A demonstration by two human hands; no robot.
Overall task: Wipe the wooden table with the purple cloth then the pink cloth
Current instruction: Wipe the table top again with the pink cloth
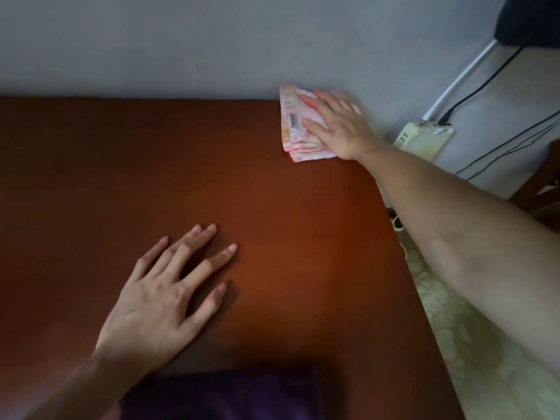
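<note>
The wooden table (272,183) fills most of the view, dark reddish brown. A folded pink patterned cloth (295,125) lies at its far right corner against the wall. My right hand (339,128) rests flat on top of that cloth, fingers spread and pressing it down. My left hand (163,298) lies palm down on the bare table near the front left, fingers apart, holding nothing. The purple cloth (218,395) sits in shadow at the table's near edge, close to my left forearm.
A grey wall (181,47) runs along the table's far edge. To the right, a cream power strip (424,137) with white and black cables hangs on the wall. A pale patterned floor (472,344) and a dark wooden piece of furniture (542,195) lie beyond the table's right edge.
</note>
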